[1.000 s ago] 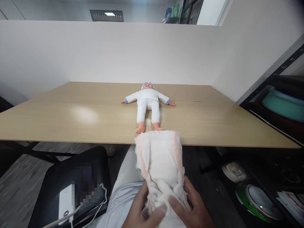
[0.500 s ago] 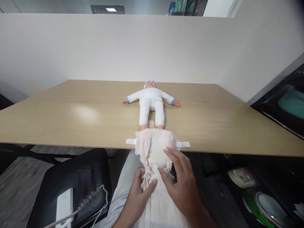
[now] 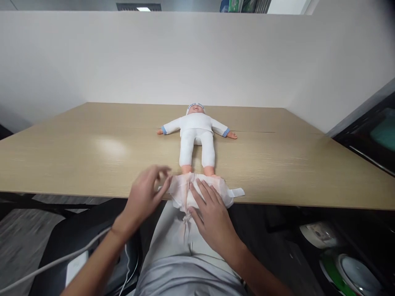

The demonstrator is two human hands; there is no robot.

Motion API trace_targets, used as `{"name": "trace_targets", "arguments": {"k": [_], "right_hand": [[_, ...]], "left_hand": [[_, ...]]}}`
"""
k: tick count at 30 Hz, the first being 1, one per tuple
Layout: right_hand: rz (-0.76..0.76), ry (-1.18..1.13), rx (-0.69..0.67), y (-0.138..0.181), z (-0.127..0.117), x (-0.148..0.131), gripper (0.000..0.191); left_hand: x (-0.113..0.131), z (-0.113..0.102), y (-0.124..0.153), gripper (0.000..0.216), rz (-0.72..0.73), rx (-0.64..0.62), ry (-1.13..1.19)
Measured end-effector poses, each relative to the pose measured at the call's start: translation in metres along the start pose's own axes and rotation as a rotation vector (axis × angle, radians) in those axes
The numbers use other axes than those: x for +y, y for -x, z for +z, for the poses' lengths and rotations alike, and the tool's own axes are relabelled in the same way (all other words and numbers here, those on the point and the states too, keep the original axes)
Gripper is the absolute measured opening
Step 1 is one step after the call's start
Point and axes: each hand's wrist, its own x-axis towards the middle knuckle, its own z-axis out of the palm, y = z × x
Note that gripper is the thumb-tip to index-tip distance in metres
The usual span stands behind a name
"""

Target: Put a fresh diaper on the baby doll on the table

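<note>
A white diaper [image 3: 179, 191] with pinkish sides lies across the table's front edge, partly hanging over it. One tape tab [image 3: 237, 192] sticks out to its right; the left one is mostly covered by my fingers. My right hand [image 3: 212, 218] rests flat on the middle of the diaper, fingers stretched out. By the diaper's left side is my left hand [image 3: 149, 189], fingers curled and slightly blurred, thumb and forefinger apart. Just beyond, a baby doll [image 3: 196, 123] in a white suit with blue cuffs lies on its back, arms spread, feet towards the diaper.
The wooden table [image 3: 108, 164] reaches back to a pale partition [image 3: 185, 57]. At lower left stands a black chair [image 3: 58, 242] with a white device [image 3: 75, 267] and cables. A dark-framed object [image 3: 370, 135] is at right, and round packages [image 3: 354, 271] sit below the table.
The diaper's lower length has left my lap, and the diaper now looks shorter and bunched at the table edge. My left hand rose to its left side; my right moved up onto its middle.
</note>
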Motion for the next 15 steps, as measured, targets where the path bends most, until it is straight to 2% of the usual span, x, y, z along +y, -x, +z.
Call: {"name": "trace_targets", "arguments": {"k": [2, 5, 7, 9, 11, 15], "right_hand": [[-0.008, -0.007, 0.001, -0.001, -0.003, 0.000, 0.064], [-0.008, -0.033, 0.002, -0.001, -0.007, 0.000, 0.063], [-0.007, -0.042, -0.011, -0.002, -0.008, 0.000, 0.063], [-0.007, -0.054, -0.024, -0.003, -0.010, 0.001, 0.065], [-0.014, -0.072, -0.030, -0.005, -0.012, 0.002, 0.066], [-0.080, -0.093, -0.060, -0.010, -0.017, 0.009, 0.061]], "left_hand": [[-0.016, 0.007, -0.051, 0.047, 0.240, -0.127, -0.112], [-0.021, 0.024, -0.113, 0.092, 0.561, -0.437, -0.270], [-0.015, 0.036, -0.137, 0.116, 0.732, -0.611, -0.331], [-0.007, 0.046, -0.151, 0.128, 0.835, -0.708, -0.349], [-0.002, 0.055, -0.157, 0.121, 0.886, -0.735, -0.319], [-0.002, 0.069, -0.165, 0.056, 0.949, -0.622, -0.159]]}}
